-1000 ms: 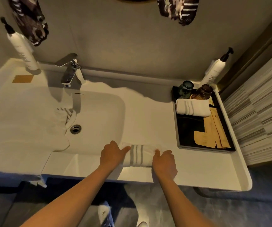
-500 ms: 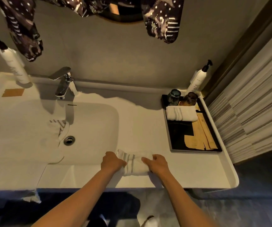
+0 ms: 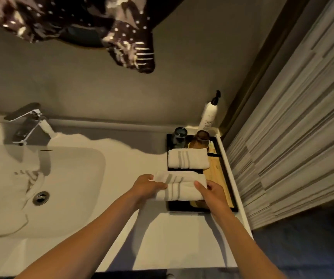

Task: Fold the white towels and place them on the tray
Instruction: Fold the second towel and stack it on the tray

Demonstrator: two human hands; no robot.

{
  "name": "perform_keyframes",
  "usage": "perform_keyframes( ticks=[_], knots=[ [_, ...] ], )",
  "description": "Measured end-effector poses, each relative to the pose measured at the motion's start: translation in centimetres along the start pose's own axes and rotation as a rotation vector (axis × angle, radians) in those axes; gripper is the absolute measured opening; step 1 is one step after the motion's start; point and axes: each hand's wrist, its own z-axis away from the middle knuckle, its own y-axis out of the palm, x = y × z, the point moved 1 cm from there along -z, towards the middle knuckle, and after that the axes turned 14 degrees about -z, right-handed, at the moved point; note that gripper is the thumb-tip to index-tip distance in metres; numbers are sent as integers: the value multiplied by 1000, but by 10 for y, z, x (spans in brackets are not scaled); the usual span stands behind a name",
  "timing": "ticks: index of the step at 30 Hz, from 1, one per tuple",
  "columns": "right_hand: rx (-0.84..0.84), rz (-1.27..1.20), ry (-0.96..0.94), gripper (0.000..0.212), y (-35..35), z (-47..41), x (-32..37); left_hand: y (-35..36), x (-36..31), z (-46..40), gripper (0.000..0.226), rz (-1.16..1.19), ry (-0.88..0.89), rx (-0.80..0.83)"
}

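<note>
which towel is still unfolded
The towel in the sink, crumpled beside the drain. The one on the tray lies folded, and the one in both hands is folded too.

The white solid-surface vanity counter [image 3: 138,164] spans the frame, with an integral rectangular basin [image 3: 77,178] sunk into its left portion. A chrome lever faucet [image 3: 28,122] is mounted on the counter behind the basin. A black rectangular tray [image 3: 225,174] sits directly on the counter at the right end, close to the right edge. A white pump bottle with a black dispenser head [image 3: 209,114] stands in the rear right corner, just behind the tray.
</note>
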Motion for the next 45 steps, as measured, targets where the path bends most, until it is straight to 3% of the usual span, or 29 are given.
perform_keyframes(
  ticks=[3, 6, 9, 11, 13, 15, 17, 21, 25, 28, 33, 36, 38, 41, 45],
  knots=[
    [-11, 39, -22, 12, -30, -37, 11, 35, -31, -31, 24, -127, 69, -134],
    [-63, 67, -75, 17, -39, -65, 15, 60, -46, -52, 39, -300, 159, -241],
    [-118, 258, -142, 39, -41, -83, 8, 75, -38, -64, 56, -776, 328, -544],
    [-161, 446, -201, 52, -44, -86, -3, 84, -26, -59, 48, -1095, 540, -676],
    [-197, 564, -402, 50, -50, -81, -8, 94, -17, -50, 39, -1242, 821, -590],
    [-190, 685, -649, 34, -52, -70, -9, 100, -11, -45, 36, -1364, 958, -520],
    [-96, 802, -781, 25, -51, -61, -14, 101, -8, -45, 37, -1395, 939, -562],
    [30, 970, -857, 38, -48, -65, -23, 104, -13, -45, 61, -1413, 884, -551],
    [-95, 607, -479, 52, -39, -84, -26, 109, -23, -61, 59, -1407, 800, -405],
    [-113, 402, -325, 39, -39, -93, -22, 108, -32, -62, 35, -1423, 780, -410],
    [-42, 551, -304, 33, -43, -101, -16, 94, -31, -66, 21, -1462, 715, -474],
    [-35, 626, -254, 30, -41, -103, -11, 97, -33, -64, 32, -1439, 767, -522],
    [-105, 786, -257, 41, -43, -105, -10, 100, -28, -64, 41, -1453, 862, -471],
    [-217, 928, -389, 53, -45, -98, -11, 104, -21, -67, 38, -1461, 895, -329],
    [26, 1053, -907, 20, -33, -77, -15, 104, -11, -66, 47, -1373, 865, -324]
  ],
)
